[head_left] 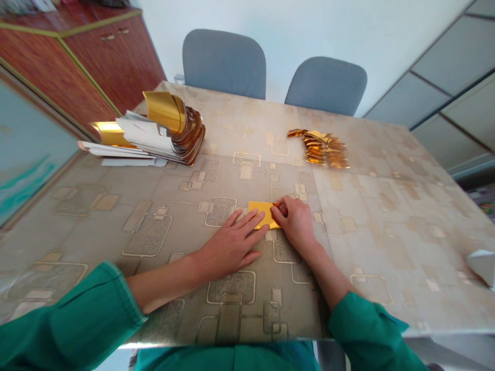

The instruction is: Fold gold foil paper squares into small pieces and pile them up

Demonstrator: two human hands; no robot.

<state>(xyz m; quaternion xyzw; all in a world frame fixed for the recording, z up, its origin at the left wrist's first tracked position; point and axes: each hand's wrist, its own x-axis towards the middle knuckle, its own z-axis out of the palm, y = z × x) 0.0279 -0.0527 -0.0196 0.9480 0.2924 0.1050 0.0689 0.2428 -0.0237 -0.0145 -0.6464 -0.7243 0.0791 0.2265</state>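
A small folded piece of gold foil paper lies flat on the patterned tablecloth in front of me. My left hand rests over its left part with the fingers stretched out and spread, their tips on the paper. At the paper's right edge, my right hand is closed, thumb and forefinger pinching that edge. The fingers of my right hand partly hide this end of the paper.
At the back left lies a thick, bent stack of gold and white paper sheets. Several folded gold foil pieces sit in a row at the back right. Two grey chairs stand behind the table, with a red-brown cabinet to the left.
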